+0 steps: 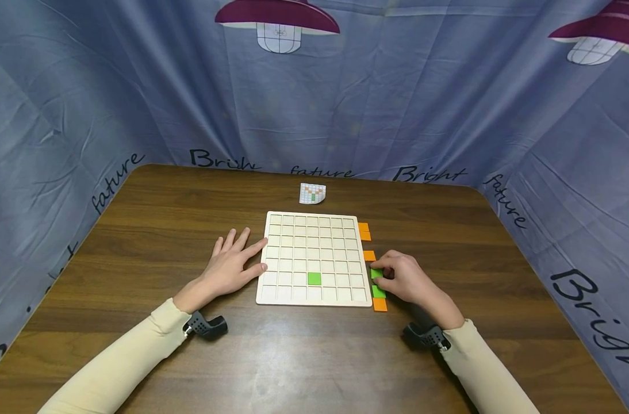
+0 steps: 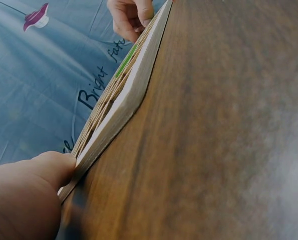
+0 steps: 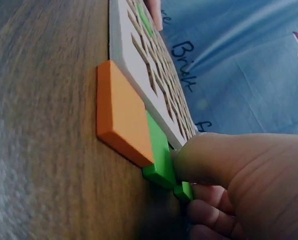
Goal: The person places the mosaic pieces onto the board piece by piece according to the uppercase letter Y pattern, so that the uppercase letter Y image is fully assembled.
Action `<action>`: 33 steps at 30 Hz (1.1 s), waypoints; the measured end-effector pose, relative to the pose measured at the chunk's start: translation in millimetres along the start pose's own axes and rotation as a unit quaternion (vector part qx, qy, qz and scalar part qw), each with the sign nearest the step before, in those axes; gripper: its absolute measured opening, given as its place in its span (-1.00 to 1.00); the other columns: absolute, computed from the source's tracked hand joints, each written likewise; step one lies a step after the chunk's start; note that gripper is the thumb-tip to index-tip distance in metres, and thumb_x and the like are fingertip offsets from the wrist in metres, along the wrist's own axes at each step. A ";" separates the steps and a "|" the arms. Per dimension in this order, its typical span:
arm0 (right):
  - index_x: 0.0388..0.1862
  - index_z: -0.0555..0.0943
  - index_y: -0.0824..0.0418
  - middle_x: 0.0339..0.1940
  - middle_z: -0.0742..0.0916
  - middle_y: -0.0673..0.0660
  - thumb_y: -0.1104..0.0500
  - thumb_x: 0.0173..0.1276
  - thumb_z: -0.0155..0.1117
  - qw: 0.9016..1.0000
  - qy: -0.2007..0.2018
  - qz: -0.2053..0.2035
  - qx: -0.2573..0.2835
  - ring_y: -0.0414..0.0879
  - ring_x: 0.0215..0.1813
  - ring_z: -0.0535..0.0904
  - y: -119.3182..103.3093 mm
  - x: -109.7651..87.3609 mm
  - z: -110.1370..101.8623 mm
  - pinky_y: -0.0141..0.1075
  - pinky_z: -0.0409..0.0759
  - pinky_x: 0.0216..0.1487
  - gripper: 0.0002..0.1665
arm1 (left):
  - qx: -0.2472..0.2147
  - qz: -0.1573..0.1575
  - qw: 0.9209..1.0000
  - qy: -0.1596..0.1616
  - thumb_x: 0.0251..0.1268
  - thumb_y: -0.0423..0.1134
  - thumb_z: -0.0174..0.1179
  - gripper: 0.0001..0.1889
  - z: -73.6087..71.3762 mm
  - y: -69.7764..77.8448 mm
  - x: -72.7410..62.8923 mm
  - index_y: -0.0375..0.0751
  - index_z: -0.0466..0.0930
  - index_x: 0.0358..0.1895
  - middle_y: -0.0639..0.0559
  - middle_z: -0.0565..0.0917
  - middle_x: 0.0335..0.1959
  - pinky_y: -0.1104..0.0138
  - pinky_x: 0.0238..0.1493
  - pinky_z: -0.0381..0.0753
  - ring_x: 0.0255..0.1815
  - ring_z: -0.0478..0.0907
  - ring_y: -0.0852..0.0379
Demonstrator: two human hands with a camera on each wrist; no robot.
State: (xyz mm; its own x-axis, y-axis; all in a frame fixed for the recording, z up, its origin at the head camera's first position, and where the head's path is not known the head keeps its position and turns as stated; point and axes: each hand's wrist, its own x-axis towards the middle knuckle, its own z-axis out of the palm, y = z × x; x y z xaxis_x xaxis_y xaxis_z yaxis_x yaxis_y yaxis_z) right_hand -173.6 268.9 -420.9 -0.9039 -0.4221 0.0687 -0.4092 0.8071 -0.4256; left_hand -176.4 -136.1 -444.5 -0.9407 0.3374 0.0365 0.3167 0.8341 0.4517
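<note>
A pale wooden grid board [image 1: 288,265] lies flat on the table, with one green square tile [image 1: 314,279] set in a cell near its front edge. My left hand [image 1: 229,269] lies at the board's left side, fingers spread, with the index finger and thumb touching the edge. In the left wrist view that thumb [image 2: 58,167] rests on the board's rim. At the right side, my right hand [image 1: 405,278] pinches a green tile [image 1: 376,273] between thumb and fingers. Another green tile [image 3: 160,155] lies just nearer, partly behind the thumb in the right wrist view.
Along the board's right edge lie an orange tile [image 1: 380,305] at the front, another orange tile [image 1: 369,256] further up, and a pair of orange tiles [image 1: 364,231] at the back. A small printed grid card [image 1: 312,194] sits behind the board. Blue curtains [image 1: 314,115] surround the table.
</note>
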 end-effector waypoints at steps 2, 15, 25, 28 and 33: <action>-0.01 0.78 0.30 -0.27 0.70 0.09 0.28 0.19 0.49 1.000 0.000 0.001 -0.006 -0.17 -0.37 0.44 -1.0 0.4 0.5 -0.42 0.37 -0.40 -0.65 | -0.002 -0.001 1.000 0.000 0.47 0.11 0.11 -0.34 0.1 0.0 0.3 0.05 0.30 0.57 -0.40 0.07 0.63 -0.41 0.53 -0.21 0.65 -0.16 -0.51; 0.00 0.78 0.28 -0.24 0.71 0.07 0.26 0.20 0.51 1.000 0.006 -0.007 -0.010 -0.17 -0.33 0.46 -1.6 1.4 1.1 -0.42 0.44 -0.36 -0.64 | -0.001 -0.006 1.000 -0.004 0.47 0.11 0.11 -0.33 -1.0 -1.3 -0.1 0.05 0.28 0.58 -0.40 0.06 0.64 -0.40 0.54 -0.22 0.66 -0.17 -0.51; -0.02 0.78 0.27 -0.24 0.72 0.07 0.27 0.19 0.51 1.000 0.006 -0.019 -0.011 -0.17 -0.32 0.48 -2.9 3.3 -1.9 -0.41 0.47 -0.33 -0.66 | 0.000 -0.005 1.000 -0.002 0.47 0.12 0.11 -0.33 -0.7 -1.4 -0.2 0.05 0.29 0.57 -0.40 0.06 0.64 -0.40 0.54 -0.22 0.66 -0.17 -0.50; -0.03 0.78 0.27 -0.24 0.72 0.08 0.27 0.20 0.51 1.000 0.009 -0.023 -0.012 -0.17 -0.32 0.48 -4.4 4.9 -2.5 -0.40 0.48 -0.33 -0.67 | 0.002 -0.004 1.000 -0.002 0.47 0.13 0.11 -0.33 -0.8 -0.7 0.0 0.06 0.29 0.58 -0.39 0.06 0.64 -0.40 0.54 -0.22 0.66 -0.17 -0.50; -0.04 0.78 0.27 -0.24 0.73 0.08 0.27 0.19 0.52 0.999 0.016 -0.036 -0.013 -0.16 -0.31 0.49 -10.3 10.4 -3.5 -0.38 0.50 -0.31 -0.67 | 0.003 -0.002 1.000 -0.003 0.46 0.13 0.11 -0.33 -0.7 -0.4 0.2 0.07 0.29 0.57 -0.39 0.07 0.64 -0.40 0.54 -0.22 0.66 -0.16 -0.50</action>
State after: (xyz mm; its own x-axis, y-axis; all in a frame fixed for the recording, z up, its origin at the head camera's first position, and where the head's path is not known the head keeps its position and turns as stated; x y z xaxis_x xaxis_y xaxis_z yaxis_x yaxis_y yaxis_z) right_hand -179.2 257.6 -412.6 -0.8752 -0.4667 0.1271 -0.4763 0.7859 -0.3942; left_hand -176.7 -136.6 -444.0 -0.9414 0.3361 0.0297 0.3133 0.8380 0.4469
